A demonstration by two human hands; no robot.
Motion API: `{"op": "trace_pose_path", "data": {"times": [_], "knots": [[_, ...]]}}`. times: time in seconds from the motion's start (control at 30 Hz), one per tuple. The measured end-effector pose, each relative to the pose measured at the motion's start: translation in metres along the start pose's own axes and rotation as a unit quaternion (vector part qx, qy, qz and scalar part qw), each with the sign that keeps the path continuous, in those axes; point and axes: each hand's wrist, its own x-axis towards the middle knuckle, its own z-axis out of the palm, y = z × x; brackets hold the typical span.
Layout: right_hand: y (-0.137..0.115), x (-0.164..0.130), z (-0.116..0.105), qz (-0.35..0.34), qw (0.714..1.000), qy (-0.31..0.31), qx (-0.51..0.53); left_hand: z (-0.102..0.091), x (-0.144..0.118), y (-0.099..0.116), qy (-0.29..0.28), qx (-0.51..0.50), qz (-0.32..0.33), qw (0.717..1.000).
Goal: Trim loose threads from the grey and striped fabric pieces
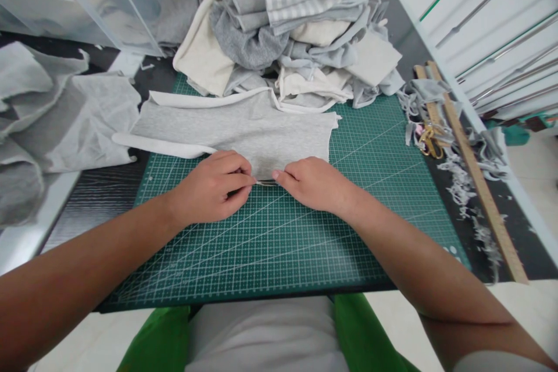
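Where the green cutting mat reaches the near edge of the table, two bare forearms are stretched across it and the hands are brought together at the near hem of a grey fabric piece. The left hand is curled, its thumb and forefinger pinched shut on the hem; the right hand is likewise closed, fingertips pressed to the same edge, so that a short stretch of cloth appears to be held taut between them. Something thin and pale is seen in the gap between the fingertips, though what it is cannot be told. The fabric piece is laid flat on the mat, white binding along its far and left edges, presumably so the grid can be used as a guide. Farther right, a wooden ruler and scissors are left among trimmings. Beyond, a heap of fabric scraps is piled within reach.
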Motion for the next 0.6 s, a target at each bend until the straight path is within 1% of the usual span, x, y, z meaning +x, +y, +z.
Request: {"op": "trace_pose_path", "data": {"times": [0.17,0.3,0.6], "knots": [[0.0025,0.0006,0.0027,-0.010,1.000,0.012,0.003,0.0010,0.0008,-0.0006,0.010,0.032,-0.006,0.999],[0.0026,0.0008,0.0042,-0.011,1.000,0.020,-0.004,0.0033,0.0008,-0.0030,-0.007,0.043,-0.012,0.999],[-0.0017,-0.0006,0.0073,0.020,0.999,0.040,-0.007,0.0039,-0.0007,-0.0054,-0.020,0.046,-0.012,0.999]]}}
